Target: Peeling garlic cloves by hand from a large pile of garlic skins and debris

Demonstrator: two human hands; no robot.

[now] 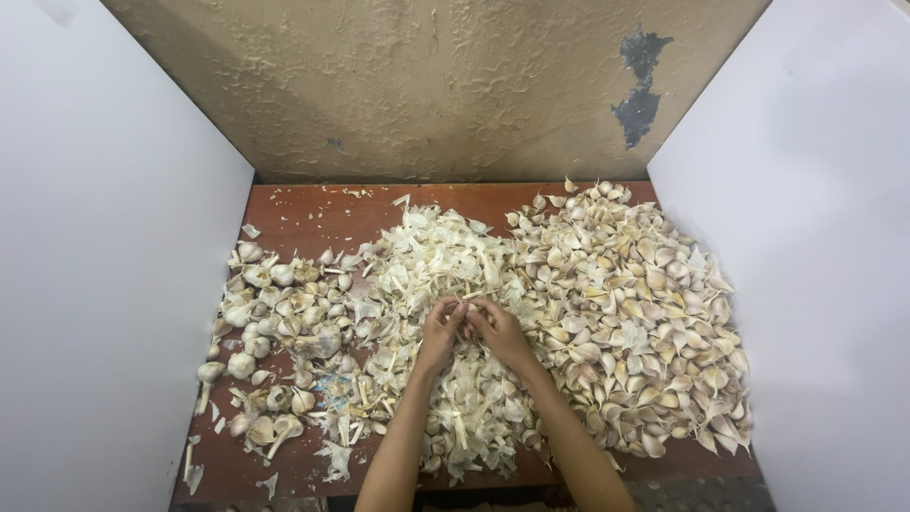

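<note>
My left hand point(440, 332) and my right hand point(500, 330) meet over the middle of a reddish-brown table point(313, 213). Both close their fingertips on one small garlic piece point(466, 307) held between them. Under them lies a heap of dry papery garlic skins point(445, 256). Left of it sit several whole garlic bulbs point(270, 303). On the right spreads a big pile of separated garlic cloves point(635, 303).
White panels stand on the left point(104, 284) and right point(806, 265) of the table. A rough beige wall point(427, 85) with a dark chipped patch point(643, 90) closes the back. Loose skin scraps point(336, 460) lie near the front edge.
</note>
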